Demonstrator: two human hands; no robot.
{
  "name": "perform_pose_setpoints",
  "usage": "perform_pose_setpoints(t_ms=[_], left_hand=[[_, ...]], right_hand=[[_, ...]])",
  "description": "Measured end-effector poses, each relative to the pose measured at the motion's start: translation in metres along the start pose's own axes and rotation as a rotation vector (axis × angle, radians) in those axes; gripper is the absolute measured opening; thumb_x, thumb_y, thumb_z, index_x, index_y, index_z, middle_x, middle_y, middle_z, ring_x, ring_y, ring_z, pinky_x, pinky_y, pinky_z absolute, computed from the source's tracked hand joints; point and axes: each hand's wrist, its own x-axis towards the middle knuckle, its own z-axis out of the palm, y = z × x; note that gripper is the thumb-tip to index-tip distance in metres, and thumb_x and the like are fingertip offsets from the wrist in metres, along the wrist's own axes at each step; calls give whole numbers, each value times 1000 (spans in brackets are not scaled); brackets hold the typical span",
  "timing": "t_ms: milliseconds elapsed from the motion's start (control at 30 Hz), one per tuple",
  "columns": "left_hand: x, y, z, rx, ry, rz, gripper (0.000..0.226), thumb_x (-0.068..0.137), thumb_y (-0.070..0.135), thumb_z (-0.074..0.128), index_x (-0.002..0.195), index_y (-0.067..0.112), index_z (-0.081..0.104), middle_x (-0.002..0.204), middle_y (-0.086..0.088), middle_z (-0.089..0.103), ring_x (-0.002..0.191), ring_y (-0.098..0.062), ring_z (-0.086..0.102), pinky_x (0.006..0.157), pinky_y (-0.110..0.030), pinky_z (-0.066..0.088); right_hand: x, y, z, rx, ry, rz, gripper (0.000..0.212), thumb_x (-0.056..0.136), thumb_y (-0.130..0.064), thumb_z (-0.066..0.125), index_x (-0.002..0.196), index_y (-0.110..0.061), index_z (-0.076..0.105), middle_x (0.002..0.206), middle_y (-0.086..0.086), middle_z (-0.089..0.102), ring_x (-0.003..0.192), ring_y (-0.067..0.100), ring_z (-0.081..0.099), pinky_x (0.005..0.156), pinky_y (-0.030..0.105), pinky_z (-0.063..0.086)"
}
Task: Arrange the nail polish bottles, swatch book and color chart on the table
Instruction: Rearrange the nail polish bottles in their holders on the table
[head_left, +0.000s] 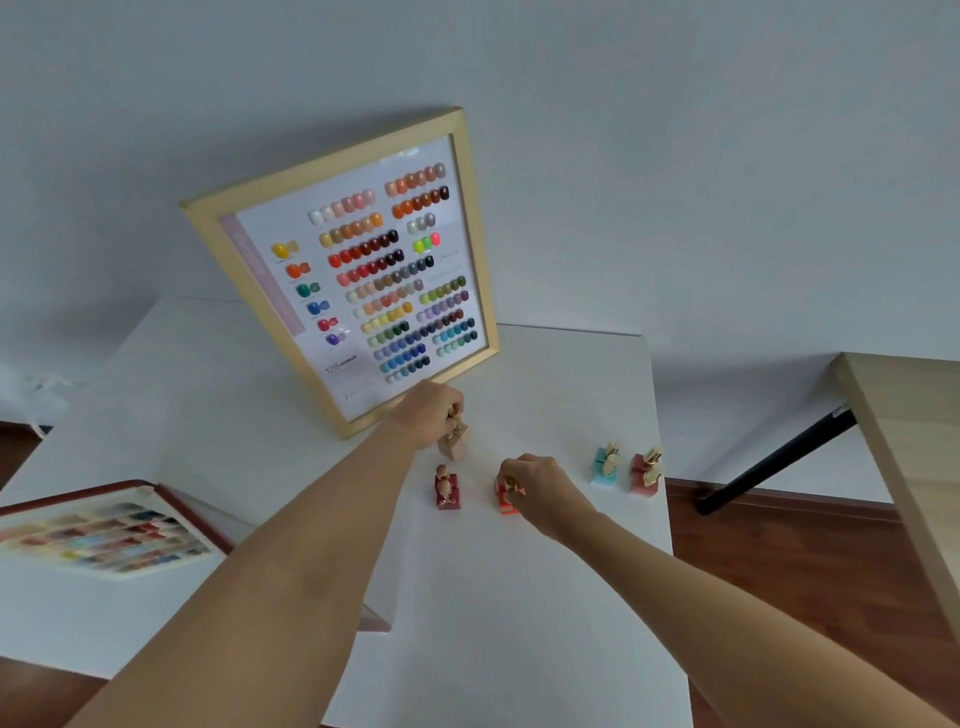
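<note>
The left hand (428, 410) pinches the cap of a beige bottle (455, 441) just in front of the chart (343, 270), which leans on the wall. The right hand (540, 491) closes on the cap of an orange bottle (508, 498), though its fingers partly hide the grip. A dark red bottle (448, 491) stands between them, 2 more, blue (606, 465) and pink (645, 474), near the table (519, 623) edge. The swatch book (104, 530) lies far left. Either forearm could topple the red one; a nudge might slide the chart down.
</note>
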Motion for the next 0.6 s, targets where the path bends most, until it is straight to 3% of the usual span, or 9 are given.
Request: perform_pose_setpoints(t_ms=[267,600], left_hand=[[0,53,3,-38,20,50,14,85,8,65,98,5,68,99,-12,68,91,-25,64,77,-28,50],[-24,120,48,-71,-14,77,17,83,12,67,98,4,70,99,-13,69,90,-27,65,75,-29,49]], right_hand=[[-26,25,-27,-12,75,64,17,87,-5,57,102,-8,64,102,12,64,87,27,61,78,37,53],[-77,69,-43,-25,109,162,23,86,-8,60,109,-9,63,109,11,66,98,25,62,89,31,51]])
